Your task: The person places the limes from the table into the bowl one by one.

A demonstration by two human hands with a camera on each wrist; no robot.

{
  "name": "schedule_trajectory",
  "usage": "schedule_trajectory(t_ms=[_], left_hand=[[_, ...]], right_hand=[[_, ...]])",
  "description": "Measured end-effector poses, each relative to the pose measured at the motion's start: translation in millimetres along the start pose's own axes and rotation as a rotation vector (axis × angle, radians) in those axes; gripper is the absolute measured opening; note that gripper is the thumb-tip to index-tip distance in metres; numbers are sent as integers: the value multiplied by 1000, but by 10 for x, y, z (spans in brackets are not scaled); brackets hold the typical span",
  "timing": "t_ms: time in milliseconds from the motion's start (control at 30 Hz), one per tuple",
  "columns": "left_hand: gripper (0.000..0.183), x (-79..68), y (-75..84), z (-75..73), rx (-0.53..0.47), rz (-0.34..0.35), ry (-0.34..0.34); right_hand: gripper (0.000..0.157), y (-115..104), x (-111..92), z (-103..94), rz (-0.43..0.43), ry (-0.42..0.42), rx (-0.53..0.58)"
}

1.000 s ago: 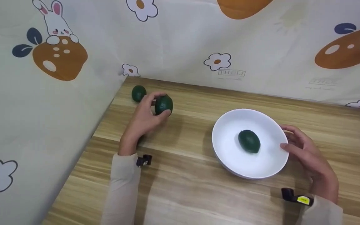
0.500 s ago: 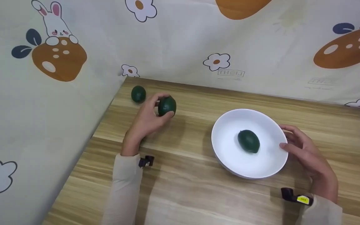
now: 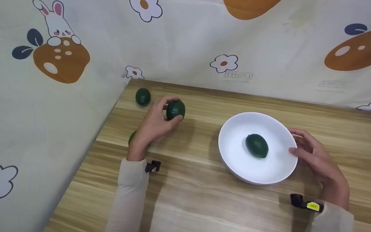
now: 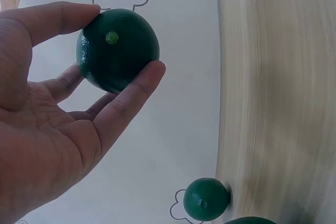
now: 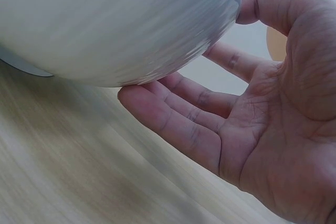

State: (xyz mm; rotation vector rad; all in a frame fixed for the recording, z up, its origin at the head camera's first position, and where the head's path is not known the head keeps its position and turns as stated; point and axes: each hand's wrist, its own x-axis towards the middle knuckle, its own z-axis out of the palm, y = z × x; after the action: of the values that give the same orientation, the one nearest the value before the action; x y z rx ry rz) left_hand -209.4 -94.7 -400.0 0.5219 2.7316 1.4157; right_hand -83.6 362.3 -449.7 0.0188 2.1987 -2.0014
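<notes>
My left hand (image 3: 157, 120) pinches a dark green lime (image 3: 175, 110) between thumb and fingers, held above the table. In the left wrist view that lime (image 4: 118, 51) shows its pale green stem spot. A white bowl (image 3: 237, 164) stands on the table at right of centre, with one lime (image 3: 257, 146) lying inside. My right hand (image 3: 320, 161) grips the bowl's right side, thumb on the rim. From the right wrist view, the fingers (image 5: 173, 121) lie along the bowl's outer wall (image 5: 131, 30).
Another lime (image 3: 143, 96) rests near the table's back left corner. My left wrist partly covers one more lime (image 3: 132, 138). The wood-grain table (image 3: 192, 190) meets a patterned cloth (image 3: 179, 45) at the back and the left.
My left hand has carried its lime a little to the right, away from the corner lime. The lime by my left wrist has come partly into sight. The right hand and bowl stay put.
</notes>
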Motion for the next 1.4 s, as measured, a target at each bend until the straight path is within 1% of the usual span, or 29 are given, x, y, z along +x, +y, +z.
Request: schedule_trajectory(t_ms=[100, 267, 467, 733, 867, 1167, 1400], left_hand=[[54, 2, 13, 4, -16, 19, -15], [55, 3, 31, 5, -17, 29, -23], [54, 9, 38, 31, -6, 17, -30], [53, 17, 49, 98, 21, 29, -28], [53, 13, 59, 116, 35, 32, -33], [54, 7, 96, 147, 25, 48, -44], [54, 6, 108, 151, 15, 51, -42]], right_hand=[[46, 9, 10, 4, -25, 9, 2], [46, 40, 28, 9, -62, 14, 12], [46, 39, 24, 2, -60, 28, -1], [46, 9, 22, 3, -43, 22, -56], [46, 15, 30, 0, -47, 27, -53], [47, 26, 24, 6, -48, 24, -20], [47, 29, 20, 3, -42, 14, -36]])
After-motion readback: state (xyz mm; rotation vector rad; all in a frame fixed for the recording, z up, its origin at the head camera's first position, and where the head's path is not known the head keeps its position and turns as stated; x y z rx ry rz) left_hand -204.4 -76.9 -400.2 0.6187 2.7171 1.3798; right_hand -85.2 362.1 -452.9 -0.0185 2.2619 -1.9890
